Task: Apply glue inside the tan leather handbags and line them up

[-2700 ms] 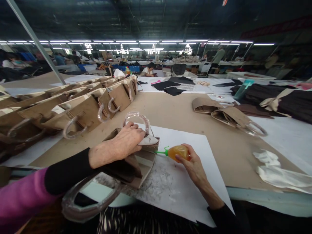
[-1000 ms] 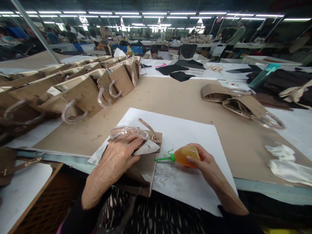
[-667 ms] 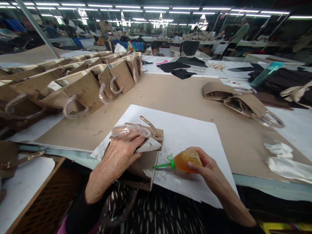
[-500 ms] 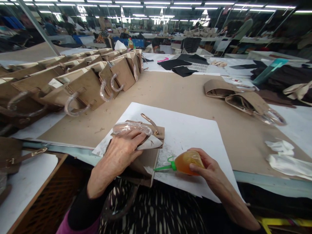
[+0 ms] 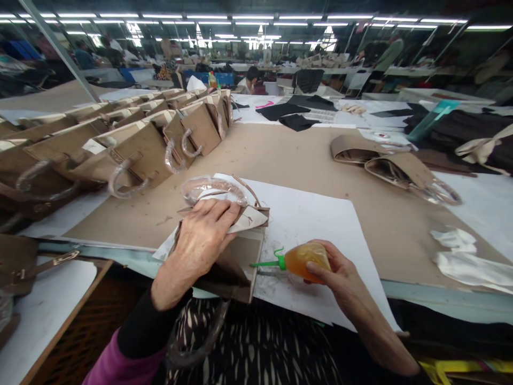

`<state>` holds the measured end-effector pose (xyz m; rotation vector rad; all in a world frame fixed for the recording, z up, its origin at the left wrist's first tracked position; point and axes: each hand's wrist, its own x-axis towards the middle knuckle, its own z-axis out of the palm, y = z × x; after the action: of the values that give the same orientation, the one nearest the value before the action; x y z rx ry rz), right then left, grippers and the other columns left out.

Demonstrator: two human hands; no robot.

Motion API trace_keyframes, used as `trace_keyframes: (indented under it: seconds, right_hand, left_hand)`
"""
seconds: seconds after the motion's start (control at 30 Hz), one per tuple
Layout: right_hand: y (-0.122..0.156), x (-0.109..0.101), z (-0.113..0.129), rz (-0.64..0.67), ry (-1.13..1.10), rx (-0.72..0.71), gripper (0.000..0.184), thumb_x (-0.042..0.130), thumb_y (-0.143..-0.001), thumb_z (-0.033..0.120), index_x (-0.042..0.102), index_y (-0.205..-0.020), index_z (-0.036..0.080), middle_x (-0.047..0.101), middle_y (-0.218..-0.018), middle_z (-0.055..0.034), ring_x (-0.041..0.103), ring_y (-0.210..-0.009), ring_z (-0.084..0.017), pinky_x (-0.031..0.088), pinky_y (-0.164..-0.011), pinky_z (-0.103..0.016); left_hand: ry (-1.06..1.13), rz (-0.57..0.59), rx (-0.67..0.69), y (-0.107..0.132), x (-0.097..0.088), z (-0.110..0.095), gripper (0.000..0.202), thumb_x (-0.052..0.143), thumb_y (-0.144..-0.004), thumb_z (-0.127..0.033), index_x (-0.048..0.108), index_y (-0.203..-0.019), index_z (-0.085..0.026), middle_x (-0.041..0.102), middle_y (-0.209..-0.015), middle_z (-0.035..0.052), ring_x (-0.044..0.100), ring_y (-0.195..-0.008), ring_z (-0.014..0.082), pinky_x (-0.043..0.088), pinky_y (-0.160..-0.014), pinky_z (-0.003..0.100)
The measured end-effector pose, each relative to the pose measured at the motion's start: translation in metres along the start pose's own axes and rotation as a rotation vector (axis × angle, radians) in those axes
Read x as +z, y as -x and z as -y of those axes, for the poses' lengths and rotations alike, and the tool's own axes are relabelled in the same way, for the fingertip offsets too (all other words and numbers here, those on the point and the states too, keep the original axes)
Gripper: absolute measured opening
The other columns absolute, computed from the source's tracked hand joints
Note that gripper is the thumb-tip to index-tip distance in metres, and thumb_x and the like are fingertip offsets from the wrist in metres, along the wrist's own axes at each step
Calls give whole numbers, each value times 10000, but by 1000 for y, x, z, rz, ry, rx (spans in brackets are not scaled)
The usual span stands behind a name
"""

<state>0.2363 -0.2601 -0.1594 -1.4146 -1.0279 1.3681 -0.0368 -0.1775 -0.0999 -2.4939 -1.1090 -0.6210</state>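
Pressing brown bag [image 5: 240, 267] on white sheet [image 5: 308, 214] with left hand [image 5: 202, 238]; right hand [image 5: 334, 272] gripping orange squeeze bottle [image 5: 304, 261], hands apart.

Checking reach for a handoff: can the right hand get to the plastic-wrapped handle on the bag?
Probably yes: only the white paper sheet lies between, and the left hand is on the near side of the plastic-wrapped handle. But the right hand grips a squeeze bottle, likely to be set down first.

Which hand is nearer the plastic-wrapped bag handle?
Left: the left hand lies just below the handle; the right hand, holding a glue bottle, is well off to its right.
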Motion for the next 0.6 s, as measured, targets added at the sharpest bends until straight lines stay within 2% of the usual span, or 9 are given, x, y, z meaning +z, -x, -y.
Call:
trace_keyframes:
  seconds: [0.13,0.27,0.6]
  right_hand:
    - [7,-1,-3,24,13,40,452,748,-718,430,535,-1058,223,620,-918,-22,570,-834,-217,528,-636,-283]
    - [19,-3,-10,56,46,91,438,743,-713,436,547,-1043,224,625,-900,-20,575,-836,-220,522,-647,-276]
    - [31,-4,-10,16,40,167,441,731,-694,464,556,-1025,231,626,-891,-26,586,-821,-243,534,-602,-296]
  left_hand:
    - [-47,-71,-41,16,13,-9,346,650,-780,-207,582,-1107,-116,660,-1007,109,579,-915,266,474,-820,387]
    - [-76,-123,-57,29,18,-16,318,598,-819,-206,565,-1128,-134,668,-960,94,589,-862,236,472,-749,348]
    - [-54,-24,-70,25,15,-15,311,563,-833,-196,552,-1141,-161,652,-1020,106,571,-943,254,466,-823,382]
